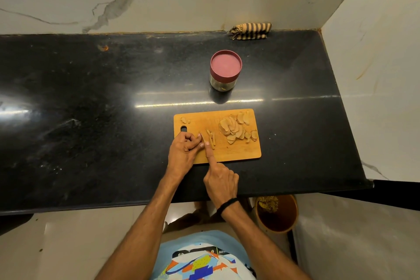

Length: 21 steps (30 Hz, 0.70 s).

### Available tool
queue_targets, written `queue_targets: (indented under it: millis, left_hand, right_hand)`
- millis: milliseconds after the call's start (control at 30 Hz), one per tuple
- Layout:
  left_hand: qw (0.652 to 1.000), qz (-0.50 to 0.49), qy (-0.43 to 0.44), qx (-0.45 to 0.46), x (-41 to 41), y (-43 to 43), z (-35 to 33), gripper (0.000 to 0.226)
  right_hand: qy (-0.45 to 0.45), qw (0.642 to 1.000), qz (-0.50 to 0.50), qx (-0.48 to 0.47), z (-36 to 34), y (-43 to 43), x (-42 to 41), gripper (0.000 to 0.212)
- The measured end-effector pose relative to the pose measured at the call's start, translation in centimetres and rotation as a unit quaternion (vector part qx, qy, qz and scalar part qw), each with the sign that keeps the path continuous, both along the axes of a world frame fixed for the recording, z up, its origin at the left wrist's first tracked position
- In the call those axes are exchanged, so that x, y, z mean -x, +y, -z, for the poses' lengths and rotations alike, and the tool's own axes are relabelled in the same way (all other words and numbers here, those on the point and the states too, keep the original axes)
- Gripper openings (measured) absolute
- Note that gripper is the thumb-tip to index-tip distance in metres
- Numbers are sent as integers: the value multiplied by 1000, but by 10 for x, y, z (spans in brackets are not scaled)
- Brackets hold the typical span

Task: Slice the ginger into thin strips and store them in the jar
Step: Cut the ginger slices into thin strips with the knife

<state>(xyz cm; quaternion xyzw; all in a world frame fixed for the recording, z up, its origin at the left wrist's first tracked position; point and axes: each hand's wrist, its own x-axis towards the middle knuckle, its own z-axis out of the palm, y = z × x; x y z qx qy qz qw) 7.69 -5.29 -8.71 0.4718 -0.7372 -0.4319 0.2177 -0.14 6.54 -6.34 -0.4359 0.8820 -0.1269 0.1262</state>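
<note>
I count one cutting board (238, 152) on the bench (91, 120), one jar (225, 68) at its twelve o'clock, one striped cloth (250, 30) at one o'clock and one knife (203, 140). The board carries two small ginger bits (184, 120) at its ten o'clock corner, three or four cut strips (211, 138) near the middle, and slices (234, 128) in one heap at two o'clock, too overlapped to count. One bucket (279, 218) stands on the floor (68, 245) at five o'clock.

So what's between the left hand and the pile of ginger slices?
Head view: the knife in the right hand, then a few cut strips, then bare cutting board.
</note>
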Motion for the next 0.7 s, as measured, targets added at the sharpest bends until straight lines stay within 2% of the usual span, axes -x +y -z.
queue_targets:
  millis: [333,500,700]
  left_hand:
    - [1000,8,3,4,-1,0,3,28]
    - [1000,-3,3,-1,1,1,1,16]
    - [1000,-1,6,-18,0,-1,0,15]
  right_hand:
    - [5,999,9,-31,6,-7,-4,91]
    - [37,999,3,-30,1,9,-7,89]
    - [54,998,-6,-32,0,33,-10,87]
